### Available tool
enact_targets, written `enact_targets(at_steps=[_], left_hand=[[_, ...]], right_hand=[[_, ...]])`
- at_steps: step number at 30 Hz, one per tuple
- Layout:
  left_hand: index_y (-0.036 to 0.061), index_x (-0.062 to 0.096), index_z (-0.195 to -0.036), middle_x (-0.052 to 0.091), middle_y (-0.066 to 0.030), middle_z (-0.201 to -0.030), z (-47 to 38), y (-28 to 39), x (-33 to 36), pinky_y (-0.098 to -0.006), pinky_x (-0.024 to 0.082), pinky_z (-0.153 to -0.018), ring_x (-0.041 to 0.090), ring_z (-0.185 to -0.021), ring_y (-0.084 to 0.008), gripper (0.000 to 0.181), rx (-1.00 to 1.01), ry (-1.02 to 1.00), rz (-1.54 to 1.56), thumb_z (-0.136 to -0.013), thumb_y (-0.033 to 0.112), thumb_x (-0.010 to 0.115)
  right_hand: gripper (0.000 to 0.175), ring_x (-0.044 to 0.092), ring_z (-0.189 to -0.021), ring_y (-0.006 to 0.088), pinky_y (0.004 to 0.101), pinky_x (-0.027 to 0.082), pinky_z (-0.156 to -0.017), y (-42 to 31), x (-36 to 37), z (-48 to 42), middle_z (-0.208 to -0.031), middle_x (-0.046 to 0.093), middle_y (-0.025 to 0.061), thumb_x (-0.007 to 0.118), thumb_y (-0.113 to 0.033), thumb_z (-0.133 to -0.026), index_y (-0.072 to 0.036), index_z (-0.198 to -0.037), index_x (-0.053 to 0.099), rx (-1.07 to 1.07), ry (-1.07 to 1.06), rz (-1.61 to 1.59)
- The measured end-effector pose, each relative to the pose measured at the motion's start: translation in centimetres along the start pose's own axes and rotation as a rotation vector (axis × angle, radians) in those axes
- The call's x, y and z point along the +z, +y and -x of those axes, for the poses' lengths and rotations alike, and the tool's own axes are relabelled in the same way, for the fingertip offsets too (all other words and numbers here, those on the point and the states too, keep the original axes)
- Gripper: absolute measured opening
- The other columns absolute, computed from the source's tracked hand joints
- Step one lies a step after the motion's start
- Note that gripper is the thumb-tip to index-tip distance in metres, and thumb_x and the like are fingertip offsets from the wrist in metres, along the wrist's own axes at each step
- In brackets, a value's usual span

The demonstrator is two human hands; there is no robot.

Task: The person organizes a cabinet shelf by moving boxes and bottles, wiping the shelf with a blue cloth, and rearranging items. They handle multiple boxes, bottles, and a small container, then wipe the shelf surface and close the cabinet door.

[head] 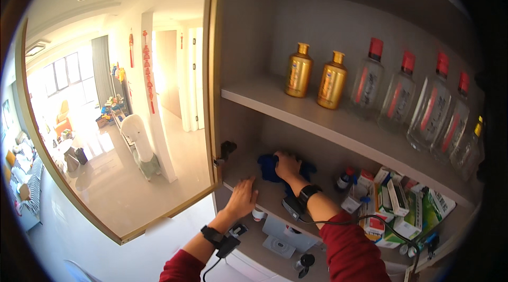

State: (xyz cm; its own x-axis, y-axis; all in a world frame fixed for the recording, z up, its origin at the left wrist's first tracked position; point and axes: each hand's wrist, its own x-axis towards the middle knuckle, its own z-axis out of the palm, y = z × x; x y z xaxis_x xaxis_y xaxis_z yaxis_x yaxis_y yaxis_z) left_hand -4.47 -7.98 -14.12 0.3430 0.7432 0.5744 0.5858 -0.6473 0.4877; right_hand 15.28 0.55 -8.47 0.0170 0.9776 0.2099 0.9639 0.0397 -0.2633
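My right hand [288, 166] is on a crumpled dark blue cloth [269, 168] on the cabinet's middle shelf [274, 196]. Its fingers curl onto the cloth, and part of the fabric is hidden beneath the palm. At the same shelf's front edge, near the hinge side, my left hand [242, 196] rests with nothing in it, the thumb apart from the fingers. Both wrists wear black straps with small cabled devices.
Gold bottles [298, 70] and several clear red-capped bottles [367, 81] stand on the upper shelf [293, 113]. Medicine boxes [408, 210] crowd the right, beside a dark red-capped bottle [344, 178]. A mirrored door [174, 155] hangs open at left. Below sits a black-capped jar [304, 262].
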Motion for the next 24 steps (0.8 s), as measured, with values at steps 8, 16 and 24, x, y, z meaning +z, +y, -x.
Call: enact_targets(at_steps=[8, 16, 24], left_hand=[[-0.0051, 0.038, -0.138, 0.051, -0.0214, -0.118, 0.3, 0.0, 0.6, -0.0473, 0.033, -0.102, 0.048, -0.112, -0.0377, 0.057, 0.035, 0.02, -0.079, -0.089, 0.018, 0.054], [-0.0008, 0.034, -0.143, 0.047, -0.0228, -0.129, 0.4, 0.2, 0.7, -0.048, 0.031, -0.104, 0.045, -0.117, -0.0385, 0.06, 0.021, -0.011, -0.123, -0.088, 0.015, 0.054], [-0.0003, 0.035, -0.143, 0.048, -0.0223, -0.129, 0.2, 1.0, 0.0, -0.047, 0.031, -0.104, 0.046, -0.118, -0.0375, 0.06, 0.015, -0.024, -0.106, -0.088, 0.016, 0.054]], right_hand=[[0.051, 0.045, -0.13, 0.0369, 0.0497, 0.038, -0.105, -3.2, 1.2, -3.4, -0.137, 0.051, 0.0195, 0.065, -0.035, -0.084, -0.017, -0.13, 0.056, -0.504, -0.193, 0.3], [0.056, 0.053, -0.121, 0.0342, 0.0492, 0.042, -0.1, -2.5, -0.1, -7.4, -0.131, 0.055, 0.0209, 0.069, -0.043, -0.08, -0.013, -0.126, 0.06, -0.162, 0.089, 0.373], [0.054, 0.058, -0.113, 0.0352, 0.0422, 0.045, -0.099, -3.5, 1.2, -11.3, -0.124, 0.059, 0.0231, 0.064, -0.038, -0.079, -0.004, -0.121, 0.061, -0.285, -0.205, 0.158]])
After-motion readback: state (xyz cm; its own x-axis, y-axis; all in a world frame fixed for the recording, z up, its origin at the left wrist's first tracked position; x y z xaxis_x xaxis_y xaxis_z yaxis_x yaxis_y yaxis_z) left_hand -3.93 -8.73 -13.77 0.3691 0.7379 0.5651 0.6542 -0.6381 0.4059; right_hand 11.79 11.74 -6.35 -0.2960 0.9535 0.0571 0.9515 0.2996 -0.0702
